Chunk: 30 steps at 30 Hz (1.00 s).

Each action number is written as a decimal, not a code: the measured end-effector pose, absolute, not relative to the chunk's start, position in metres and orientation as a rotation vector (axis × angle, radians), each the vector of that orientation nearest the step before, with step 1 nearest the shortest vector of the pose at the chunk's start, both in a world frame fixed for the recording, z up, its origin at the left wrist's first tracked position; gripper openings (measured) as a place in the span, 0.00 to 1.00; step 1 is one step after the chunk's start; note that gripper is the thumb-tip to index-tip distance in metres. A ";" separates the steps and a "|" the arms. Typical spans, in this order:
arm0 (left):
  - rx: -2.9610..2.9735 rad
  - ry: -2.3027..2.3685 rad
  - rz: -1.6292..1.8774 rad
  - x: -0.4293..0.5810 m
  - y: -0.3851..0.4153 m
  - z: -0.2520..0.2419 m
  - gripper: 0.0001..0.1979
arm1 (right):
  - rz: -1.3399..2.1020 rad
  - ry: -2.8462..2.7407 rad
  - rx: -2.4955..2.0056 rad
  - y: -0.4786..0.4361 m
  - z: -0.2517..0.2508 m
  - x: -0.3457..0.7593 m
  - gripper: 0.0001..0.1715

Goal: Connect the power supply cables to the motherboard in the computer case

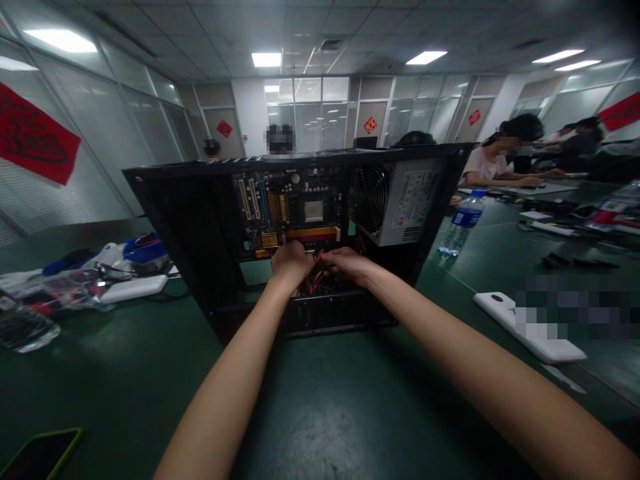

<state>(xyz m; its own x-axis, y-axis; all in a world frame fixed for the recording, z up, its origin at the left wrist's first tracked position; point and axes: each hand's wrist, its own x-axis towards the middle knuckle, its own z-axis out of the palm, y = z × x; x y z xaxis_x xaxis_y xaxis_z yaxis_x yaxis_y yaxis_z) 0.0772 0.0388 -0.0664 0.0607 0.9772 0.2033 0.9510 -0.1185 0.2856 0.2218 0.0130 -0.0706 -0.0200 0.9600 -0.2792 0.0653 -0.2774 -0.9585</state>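
Note:
A black computer case lies on its side edge with its open side facing me. Inside are a motherboard with coloured slots and a grey power supply with a fan. Both my hands are in the lower middle of the case. My left hand is closed with its back to me, beside red cables, and its fingertips are hidden. Just to the right, my right hand pinches a red cable. More thin cables hang below the hands.
A water bottle stands right of the case on the green table. White power strips lie on both sides. Plastic bags and a blue pouch are at left, a phone at front left. Other people sit behind.

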 end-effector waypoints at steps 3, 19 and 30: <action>2.217 2.035 0.536 0.076 0.038 -0.067 0.18 | 1.447 -1.051 -1.391 0.011 -0.069 0.212 0.10; 2.184 1.808 0.525 0.061 0.041 -0.073 0.17 | 1.477 -0.703 -1.366 0.020 -0.077 0.199 0.12; 2.223 1.833 0.523 0.063 0.040 -0.076 0.16 | 1.509 -0.665 -1.319 0.021 -0.078 0.195 0.12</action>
<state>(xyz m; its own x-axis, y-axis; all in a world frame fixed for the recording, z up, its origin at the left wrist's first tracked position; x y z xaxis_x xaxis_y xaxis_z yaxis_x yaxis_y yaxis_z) 0.0630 0.0401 -0.0759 0.1624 0.9774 0.1353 0.9018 -0.2027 0.3816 0.1948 0.0214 -0.0783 0.0765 0.9107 -0.4059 -0.3147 -0.3642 -0.8765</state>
